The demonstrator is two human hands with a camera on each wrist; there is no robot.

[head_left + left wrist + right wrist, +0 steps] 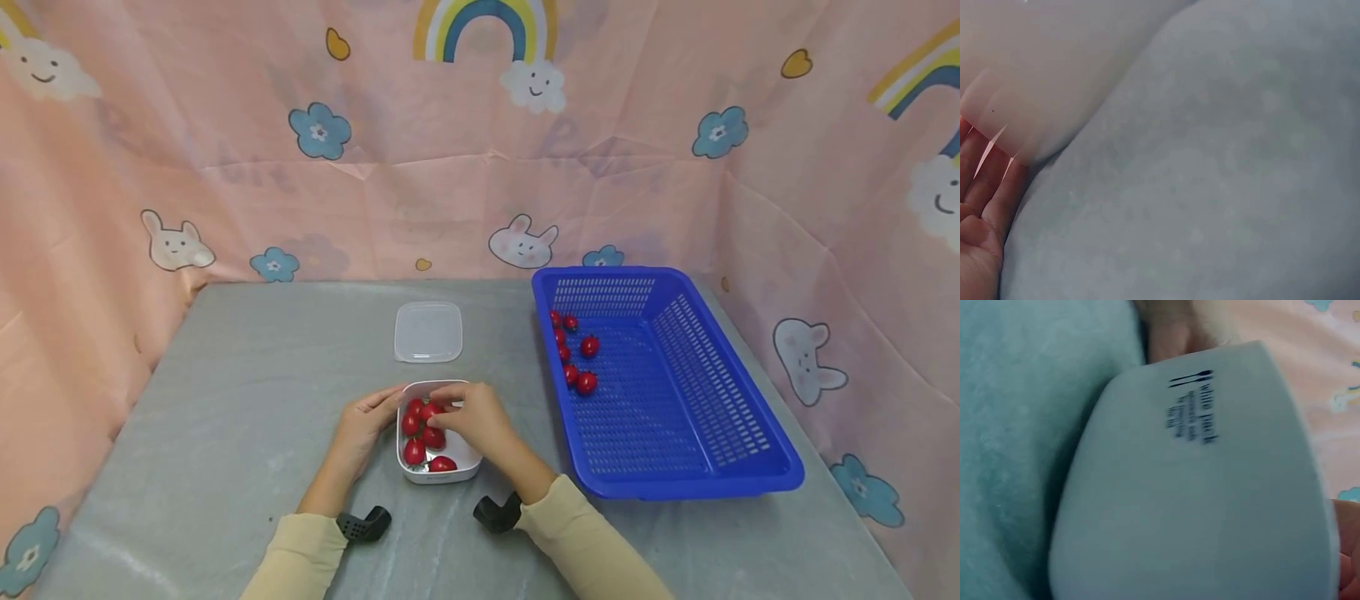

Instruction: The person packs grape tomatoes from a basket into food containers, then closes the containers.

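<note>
A square white plastic container (467,457) stands on the table with several red cherry tomatoes (414,452) inside, mostly along its left side. My left hand (358,432) rests against the container's left wall; the left wrist view shows its extended fingers (999,187) touching the pale side. Over the container's right rim reaches my right hand (483,421), pinching a cherry tomato (430,411) between thumb and fingers among the others. In the right wrist view, the container's printed outer wall (1197,487) hides most of that hand.
A blue slotted plastic basket (678,483) sits on the right, with several cherry tomatoes (587,382) along its left side. Behind the container lies a translucent square lid (428,332). A patterned pink curtain (420,192) surrounds the grey-covered table (247,400).
</note>
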